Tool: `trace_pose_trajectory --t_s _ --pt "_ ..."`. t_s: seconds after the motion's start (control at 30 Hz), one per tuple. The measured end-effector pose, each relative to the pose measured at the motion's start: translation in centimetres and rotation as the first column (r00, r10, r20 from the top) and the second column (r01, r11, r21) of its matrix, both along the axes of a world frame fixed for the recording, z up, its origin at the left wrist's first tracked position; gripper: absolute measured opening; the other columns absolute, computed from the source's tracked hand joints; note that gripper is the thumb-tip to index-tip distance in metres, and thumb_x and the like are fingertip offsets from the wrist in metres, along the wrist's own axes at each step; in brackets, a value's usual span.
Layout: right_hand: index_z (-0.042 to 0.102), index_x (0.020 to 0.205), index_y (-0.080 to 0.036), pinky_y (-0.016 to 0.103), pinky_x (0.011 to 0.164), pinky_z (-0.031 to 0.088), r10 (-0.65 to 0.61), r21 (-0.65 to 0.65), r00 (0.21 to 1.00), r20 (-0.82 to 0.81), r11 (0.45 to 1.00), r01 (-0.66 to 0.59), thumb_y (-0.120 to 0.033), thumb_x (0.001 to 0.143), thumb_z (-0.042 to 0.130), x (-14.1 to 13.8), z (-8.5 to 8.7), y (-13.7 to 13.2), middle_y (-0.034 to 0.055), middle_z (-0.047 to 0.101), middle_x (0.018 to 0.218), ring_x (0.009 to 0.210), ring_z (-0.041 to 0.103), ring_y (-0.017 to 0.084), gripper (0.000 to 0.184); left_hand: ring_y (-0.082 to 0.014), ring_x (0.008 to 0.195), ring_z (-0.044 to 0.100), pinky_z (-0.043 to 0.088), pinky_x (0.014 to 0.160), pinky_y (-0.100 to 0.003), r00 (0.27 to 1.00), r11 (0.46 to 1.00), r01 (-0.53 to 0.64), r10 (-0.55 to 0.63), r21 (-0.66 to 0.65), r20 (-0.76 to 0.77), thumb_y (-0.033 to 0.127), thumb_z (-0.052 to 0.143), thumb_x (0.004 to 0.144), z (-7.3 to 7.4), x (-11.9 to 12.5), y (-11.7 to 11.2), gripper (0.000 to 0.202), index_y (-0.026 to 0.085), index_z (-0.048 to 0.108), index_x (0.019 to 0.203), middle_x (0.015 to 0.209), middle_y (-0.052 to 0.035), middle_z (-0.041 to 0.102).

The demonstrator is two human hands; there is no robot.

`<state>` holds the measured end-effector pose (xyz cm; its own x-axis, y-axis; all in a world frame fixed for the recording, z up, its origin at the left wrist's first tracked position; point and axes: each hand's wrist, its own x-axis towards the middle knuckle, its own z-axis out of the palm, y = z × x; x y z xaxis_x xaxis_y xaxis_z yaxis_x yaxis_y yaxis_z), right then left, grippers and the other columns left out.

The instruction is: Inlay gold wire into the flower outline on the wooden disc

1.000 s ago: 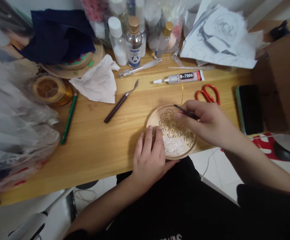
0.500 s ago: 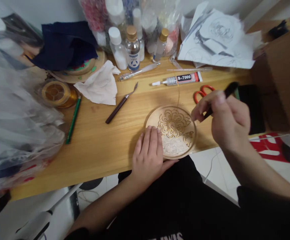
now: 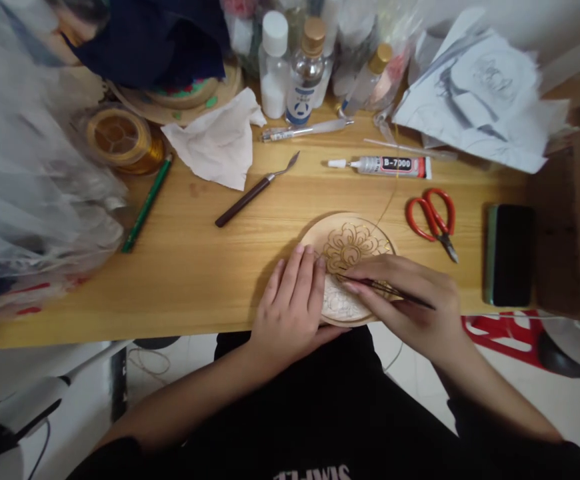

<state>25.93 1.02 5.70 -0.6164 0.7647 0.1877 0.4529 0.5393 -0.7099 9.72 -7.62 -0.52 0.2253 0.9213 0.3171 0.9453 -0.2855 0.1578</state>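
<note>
A round wooden board [image 3: 315, 233] lies at the table's front edge, with a flower outlined in gold wire [image 3: 349, 241] and a pale pencilled drawing [image 3: 339, 303] below it. My left hand [image 3: 287, 303] grips its left side, fingers flat on top and thumb along the lower rim. Dark tweezers [image 3: 410, 297] are pinched in my right hand [image 3: 415, 293], their tips down at the flower's lower edge. A loose strand of the wire runs up from the board past the glue tube [image 3: 390, 166]. My right fingers hide the board's right part.
Red-handled pliers [image 3: 435, 217] and a phone [image 3: 510, 255] lie to the right. Left of the board are a palette knife [image 3: 250, 197], green pencil [image 3: 147, 203], wire spool [image 3: 123, 140] and crumpled tissue [image 3: 220, 137]. Bottles [image 3: 305, 73], a pen [image 3: 305, 130] and papers [image 3: 480, 93] fill the back.
My right hand has come down and left from above the table's right side onto the board, bringing the tweezers to the wire flower. The pliers show fully now. The camera view has shifted.
</note>
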Motion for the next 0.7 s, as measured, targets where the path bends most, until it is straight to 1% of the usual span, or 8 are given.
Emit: trace_pose_trajectory --t_s 0.07,0.17,0.3,0.4,0.57,0.7 --pt "0.07 0.102 -0.023 0.03 0.072 0.061 0.027 0.019 0.999 0.037 0.999 -0.028 -0.013 0.085 0.067 -0.2 -0.4 0.1 0.0055 0.075 0.091 0.082 0.072 0.018 0.02 -0.0337 0.131 0.052 0.04 0.107 -0.042 1.0 1.0 0.0 0.0 0.01 0.002 0.071 0.036 0.092 0.0 0.0 0.1 0.084 -0.002 0.056 0.13 0.137 -0.0229 0.056" --pt "0.067 0.11 -0.023 0.033 0.077 0.061 0.031 0.032 0.997 0.073 0.999 -0.034 -0.012 0.086 0.066 -0.1 -0.8 0.2 0.0074 0.074 0.099 0.089 0.072 0.019 0.027 -0.0335 0.13 0.053 0.042 0.106 -0.043 1.0 1.0 0.002 -0.003 0.015 0.003 0.071 0.035 0.092 0.0 -0.1 0.1 0.084 -0.001 0.058 0.128 0.136 -0.0227 0.057" --pt "0.066 0.113 -0.022 0.032 0.082 0.06 0.032 0.002 0.994 0.1 0.999 -0.033 -0.009 0.087 0.065 -0.1 -1.1 0.4 0.0071 0.074 0.103 0.095 0.071 0.018 0.03 -0.0338 0.129 0.054 0.044 0.103 -0.043 1.0 1.0 0.009 -0.009 0.01 -0.015 0.07 0.036 0.093 0.0 -0.2 0.1 0.081 0.0 0.058 0.128 0.136 -0.0219 0.058" --pt "0.065 0.114 -0.02 0.03 0.086 0.059 0.043 0.003 0.99 0.132 0.999 -0.044 -0.007 0.085 0.065 -0.3 -1.2 0.6 0.0077 0.074 0.106 0.098 0.07 0.018 0.031 -0.0336 0.13 0.053 0.043 0.104 -0.043 1.0 1.0 0.017 -0.017 -0.003 -0.014 0.068 0.037 0.093 -0.1 -0.2 0.1 0.08 -0.001 0.057 0.129 0.136 -0.0229 0.057" --pt "0.067 0.111 -0.02 0.028 0.084 0.059 0.023 0.07 0.99 0.139 0.997 -0.033 -0.007 0.084 0.067 -0.6 -1.6 0.9 0.0054 0.075 0.101 0.093 0.072 0.016 0.029 -0.0345 0.127 0.055 0.043 0.103 -0.045 1.0 1.0 0.018 -0.018 0.025 0.021 0.066 0.037 0.094 -0.2 -0.1 0.2 0.079 -0.002 0.059 0.126 0.132 -0.0241 0.06" --pt "0.068 0.107 -0.019 0.025 0.082 0.059 -0.013 0.064 0.99 0.138 0.998 0.004 -0.009 0.084 0.068 -0.9 -1.8 0.8 0.0042 0.076 0.097 0.089 0.072 0.015 0.025 -0.0345 0.127 0.056 0.043 0.102 -0.045 0.999 0.999 0.014 -0.015 0.031 0.034 0.064 0.034 0.096 -0.2 -0.1 0.3 0.077 -0.002 0.059 0.126 0.132 -0.0234 0.06"
